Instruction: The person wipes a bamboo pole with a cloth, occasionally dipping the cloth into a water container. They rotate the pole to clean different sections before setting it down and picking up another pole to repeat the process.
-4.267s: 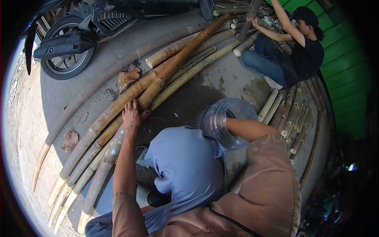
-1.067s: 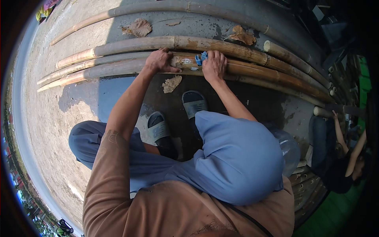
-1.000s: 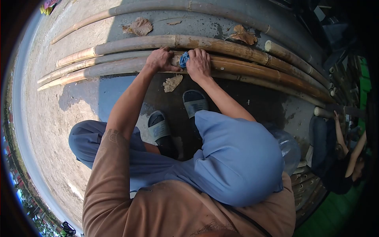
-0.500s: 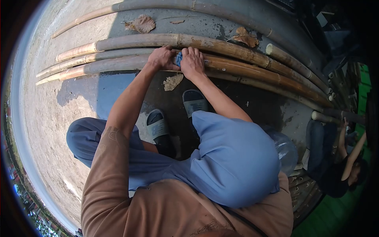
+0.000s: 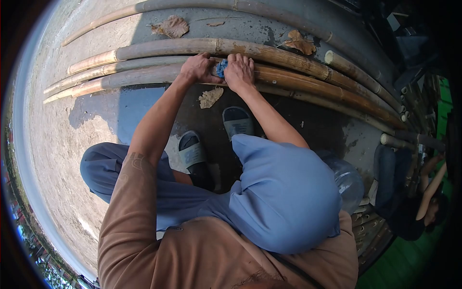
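Beyond my feet, several long bamboo poles lie side by side across the ground. My left hand [image 5: 198,68] curls over the front brown pole [image 5: 298,86], just left of a blue cloth or cord [image 5: 222,68]. On the other side of that blue piece, my right hand [image 5: 239,72] wraps over the same pole, with bent fingers. The thumbs come close to the blue piece; whether they pinch it is hard to tell. Behind the hands runs a thicker pale pole [image 5: 168,46].
Dry leaves [image 5: 210,98] lie on the ground. Another pole [image 5: 192,6] runs farther back. My sandals [image 5: 191,149] are below the poles. At right are a clear plastic bottle [image 5: 347,183], more bamboo [image 5: 365,226] and another person [image 5: 409,216].
The blue piece shows more between my hands, which have shifted slightly. The brown pole appears turned or shifted a little. The other person's arm has moved.
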The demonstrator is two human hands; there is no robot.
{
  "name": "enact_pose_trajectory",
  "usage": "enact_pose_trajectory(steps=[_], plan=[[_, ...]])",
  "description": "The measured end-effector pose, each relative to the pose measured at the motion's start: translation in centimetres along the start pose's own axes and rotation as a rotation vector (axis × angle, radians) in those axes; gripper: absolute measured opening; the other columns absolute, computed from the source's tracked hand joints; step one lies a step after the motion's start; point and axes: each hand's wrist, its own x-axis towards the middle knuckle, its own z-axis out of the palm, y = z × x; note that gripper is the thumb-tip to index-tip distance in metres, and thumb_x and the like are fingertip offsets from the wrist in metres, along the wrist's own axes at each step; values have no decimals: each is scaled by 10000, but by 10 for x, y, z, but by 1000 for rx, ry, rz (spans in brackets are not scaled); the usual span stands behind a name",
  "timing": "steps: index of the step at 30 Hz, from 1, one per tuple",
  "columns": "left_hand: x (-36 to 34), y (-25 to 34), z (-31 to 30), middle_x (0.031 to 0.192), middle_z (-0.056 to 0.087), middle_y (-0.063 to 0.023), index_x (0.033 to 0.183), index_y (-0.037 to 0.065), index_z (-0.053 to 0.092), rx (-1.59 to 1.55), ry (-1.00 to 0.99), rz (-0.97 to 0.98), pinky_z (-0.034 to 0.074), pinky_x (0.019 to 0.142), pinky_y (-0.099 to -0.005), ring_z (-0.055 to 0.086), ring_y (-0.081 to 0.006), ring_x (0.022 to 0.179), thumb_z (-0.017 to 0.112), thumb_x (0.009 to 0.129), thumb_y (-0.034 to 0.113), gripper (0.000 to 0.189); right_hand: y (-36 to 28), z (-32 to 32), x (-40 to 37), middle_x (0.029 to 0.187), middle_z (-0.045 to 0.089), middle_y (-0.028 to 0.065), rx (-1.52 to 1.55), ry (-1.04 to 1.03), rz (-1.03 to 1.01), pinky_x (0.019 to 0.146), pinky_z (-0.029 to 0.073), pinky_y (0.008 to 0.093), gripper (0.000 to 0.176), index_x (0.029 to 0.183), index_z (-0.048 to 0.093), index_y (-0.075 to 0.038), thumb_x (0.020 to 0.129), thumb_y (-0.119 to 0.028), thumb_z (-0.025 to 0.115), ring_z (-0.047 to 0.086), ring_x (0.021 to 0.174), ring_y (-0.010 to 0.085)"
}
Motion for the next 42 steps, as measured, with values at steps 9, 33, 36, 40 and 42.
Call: enact_pose_trajectory(steps=[9, 33, 36, 40, 42], plan=[[-4, 7, -7, 1191, 687, -193, 1260, 73, 754, -10, -5, -2, 568, 968, -490, 683, -397, 1149, 787, 685, 800, 927, 78, -31, -17, 1374, 608, 202, -108, 24, 285, 1257, 275, 608, 331, 1309, 628, -15, 1047, -169, 497, 519, 1373, 393], [-4, 7, -9, 1257, 691, -209, 1335, 75, 724, -38, -43, -33, 556, 1013, -480, 671, -387, 1206, 757, 653, 870, 1048, 62, -14, -22, 1309, 615, 165, 67, 116, 90, 1202, 347, 559, 355, 1288, 616, -98, 946, -186, 652, 539, 1315, 376], [-5, 8, -13, 1272, 687, -203, 1337, 78, 722, -37, -51, -22, 550, 1025, -479, 667, -386, 1218, 760, 665, 856, 1029, 103, -25, -30, 1295, 615, 174, 69, 205, 205, 1201, 329, 570, 324, 1252, 603, -81, 947, -173, 655, 534, 1293, 396], [-2, 4, -6, 1185, 699, -216, 1237, 58, 750, -31, 30, 13, 566, 962, -502, 687, -413, 1141, 803, 671, 773, 913, 53, 2, -20, 1262, 608, 182, 14, 214, 48, 1168, 356, 553, 292, 1220, 590, -66, 963, -190, 652, 532, 1277, 397], [0, 1, 1, 1181, 704, -212, 1224, 55, 752, -24, 48, 20, 567, 961, -502, 690, -412, 1139, 807, 672, 760, 897, 7, 15, -17, 1235, 607, 176, 56, 223, -127, 1154, 371, 546, 296, 1218, 594, -64, 957, -185, 665, 536, 1268, 391]])
